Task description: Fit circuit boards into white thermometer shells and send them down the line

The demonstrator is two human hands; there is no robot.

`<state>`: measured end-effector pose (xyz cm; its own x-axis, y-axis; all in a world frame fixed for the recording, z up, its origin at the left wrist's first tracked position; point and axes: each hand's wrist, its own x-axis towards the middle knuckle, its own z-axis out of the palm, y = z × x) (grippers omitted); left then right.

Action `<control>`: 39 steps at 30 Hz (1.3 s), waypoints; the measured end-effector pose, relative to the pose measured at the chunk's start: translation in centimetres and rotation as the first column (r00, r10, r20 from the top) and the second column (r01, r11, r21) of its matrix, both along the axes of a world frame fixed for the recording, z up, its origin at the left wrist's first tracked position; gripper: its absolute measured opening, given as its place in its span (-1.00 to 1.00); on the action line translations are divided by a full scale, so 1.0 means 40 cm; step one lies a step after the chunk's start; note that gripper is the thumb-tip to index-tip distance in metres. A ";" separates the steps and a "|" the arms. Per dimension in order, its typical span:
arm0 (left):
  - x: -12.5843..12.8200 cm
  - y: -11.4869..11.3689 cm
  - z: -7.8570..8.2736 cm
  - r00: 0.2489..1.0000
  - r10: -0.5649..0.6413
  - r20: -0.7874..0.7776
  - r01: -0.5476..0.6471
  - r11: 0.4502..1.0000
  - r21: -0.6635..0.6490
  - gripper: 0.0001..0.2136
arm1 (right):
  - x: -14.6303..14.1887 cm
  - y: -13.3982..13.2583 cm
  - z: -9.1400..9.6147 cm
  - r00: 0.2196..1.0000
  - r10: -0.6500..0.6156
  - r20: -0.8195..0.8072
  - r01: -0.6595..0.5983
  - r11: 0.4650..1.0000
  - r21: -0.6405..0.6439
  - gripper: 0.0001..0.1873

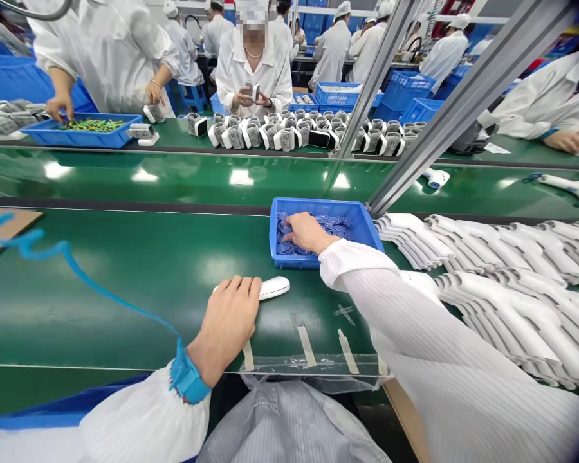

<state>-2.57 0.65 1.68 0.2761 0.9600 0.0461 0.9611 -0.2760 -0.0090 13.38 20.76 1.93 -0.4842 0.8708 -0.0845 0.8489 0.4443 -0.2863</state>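
Your right fingers (pixel 294 224) lie spread on the blue parts (pixel 330 222) in the tray (pixel 318 204), any hold unclear; your left hand (pixel 226 321) cups a white casing (pixel 275 287) on the worktop (pixel 125 308).

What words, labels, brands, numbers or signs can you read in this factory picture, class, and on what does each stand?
None can be read: the white housing by the left hand, the blue tray at the right hand and the wrist strap show no legible marking; anything on the far units is too small.

Bright overhead light, white glare on green conveyor belt (pixel 145 173) (edges bowed by wide lens), faint shadows.
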 end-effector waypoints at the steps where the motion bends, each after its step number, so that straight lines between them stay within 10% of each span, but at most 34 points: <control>1: -0.004 0.000 0.005 0.996 0.047 0.081 -0.047 0.999 -0.003 -0.73 | -0.003 -0.001 -0.002 1.000 -0.004 0.001 0.004 1.000 0.008 -0.78; 5: -0.051 -0.006 0.029 0.782 0.322 0.533 -0.254 0.946 -0.199 -0.72 | 0.023 -0.026 0.006 0.996 -0.015 -0.084 0.021 0.998 0.064 -0.79; 12: -0.041 0.002 0.030 0.433 0.412 0.802 -0.087 0.904 -0.418 -0.67 | 0.115 -0.060 0.016 0.917 -0.199 -0.346 0.229 0.972 0.046 -0.77; 18: 0.007 0.012 0.062 0.502 0.340 0.795 -0.078 0.934 -0.349 -0.68 | 0.159 -0.120 0.058 0.791 -0.298 -0.534 0.308 0.949 -0.074 -0.85; 23: 0.030 0.020 0.081 0.611 0.219 0.761 -0.095 0.974 -0.204 -0.76 | 0.135 -0.272 0.127 0.550 -0.339 -0.763 -0.027 0.906 -0.422 -0.72; 27: 0.039 0.029 0.073 0.624 0.124 0.771 -0.057 0.992 -0.114 -0.74 | 0.113 -0.358 0.145 0.476 -0.313 -0.822 -0.118 0.904 -0.412 -0.77; 32: 0.040 0.024 0.058 0.659 0.054 0.750 -0.009 0.998 -0.064 -0.69 | 0.107 -0.391 0.134 0.614 -0.083 -0.785 0.015 0.996 -0.093 -0.74; 39: 0.068 0.022 0.030 0.732 -0.040 0.680 -0.013 0.997 0.074 -0.75 | 0.091 -0.414 0.076 0.754 0.095 -0.650 0.026 0.984 0.174 -0.71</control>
